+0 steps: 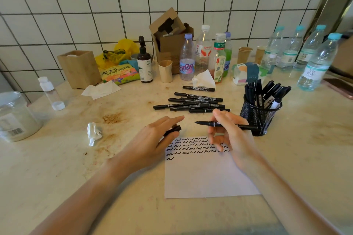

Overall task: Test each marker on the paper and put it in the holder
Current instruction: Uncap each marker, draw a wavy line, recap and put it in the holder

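My right hand (228, 135) grips an uncapped black marker (244, 126) held level above the white paper (206, 173), tip pointing left. My left hand (152, 139) holds the marker's black cap (172, 130) near the paper's top left corner. The paper's upper part carries rows of black squiggles. A pile of several black markers (193, 103) lies on the counter behind my hands. To the right stands the black mesh holder (257, 118) with several markers standing in it.
A crumpled tissue (93, 133) lies left of my left hand. Bottles (187, 59), a tissue pack (248, 73), a cardboard box (172, 38), a wooden box (80, 68) and a plastic jar (15, 116) crowd the back and left of the stained counter.
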